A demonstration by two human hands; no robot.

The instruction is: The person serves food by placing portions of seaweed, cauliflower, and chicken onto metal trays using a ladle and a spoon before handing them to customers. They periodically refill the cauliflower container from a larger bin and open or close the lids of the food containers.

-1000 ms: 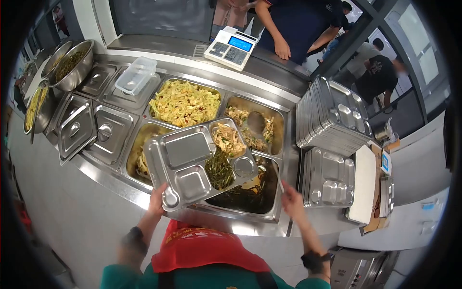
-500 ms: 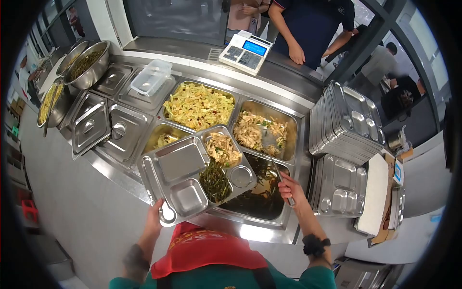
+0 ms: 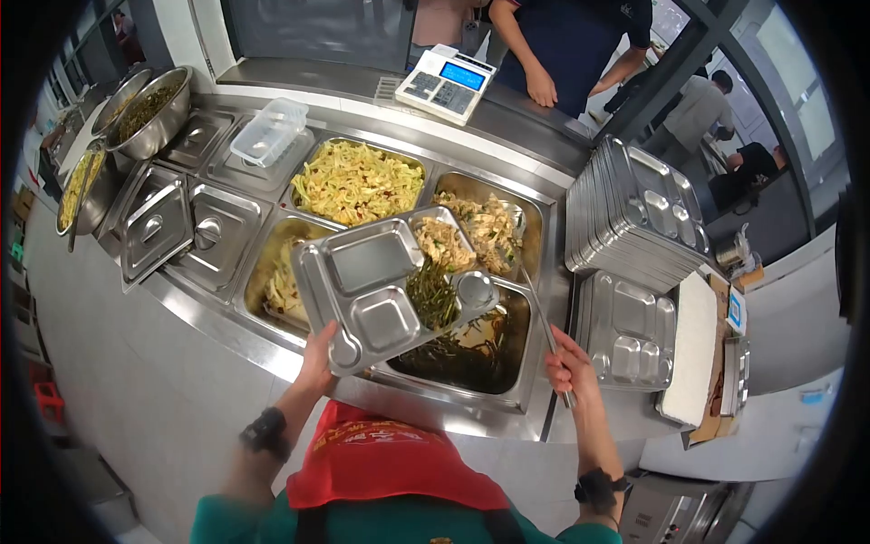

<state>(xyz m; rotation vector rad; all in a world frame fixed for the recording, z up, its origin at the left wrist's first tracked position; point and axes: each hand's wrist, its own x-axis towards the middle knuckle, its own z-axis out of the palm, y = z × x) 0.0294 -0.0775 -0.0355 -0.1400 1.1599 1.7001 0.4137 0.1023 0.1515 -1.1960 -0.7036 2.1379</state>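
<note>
My left hand point(image 3: 319, 356) grips the near-left corner of a steel compartment tray point(image 3: 373, 257), tilted above the food pans. Two of its compartments hold pale shredded food point(image 3: 443, 243) and dark green strips point(image 3: 431, 297); the others are bare. My right hand point(image 3: 571, 367) is closed round the handle of a metal serving utensil point(image 3: 546, 328). The utensil's far end reaches into the pan of pale mixed food point(image 3: 489, 227). Below the tray sits a pan of dark strips in liquid point(image 3: 480, 363), partly hidden by it. Behind the tray is a pan of yellow-green cabbage point(image 3: 358, 181).
A tall stack of steel trays point(image 3: 625, 213) stands at the right, with a lower stack point(image 3: 634, 331) before it. Lidded pans point(image 3: 217, 236) and steel bowls point(image 3: 159, 118) lie left. A scale point(image 3: 447, 83) and a person point(image 3: 580, 45) are beyond the counter.
The view has shifted. The tray has moved right relative to the pans, uncovering more of the left pan. The utensil's far end has moved farther into the pale food's pan.
</note>
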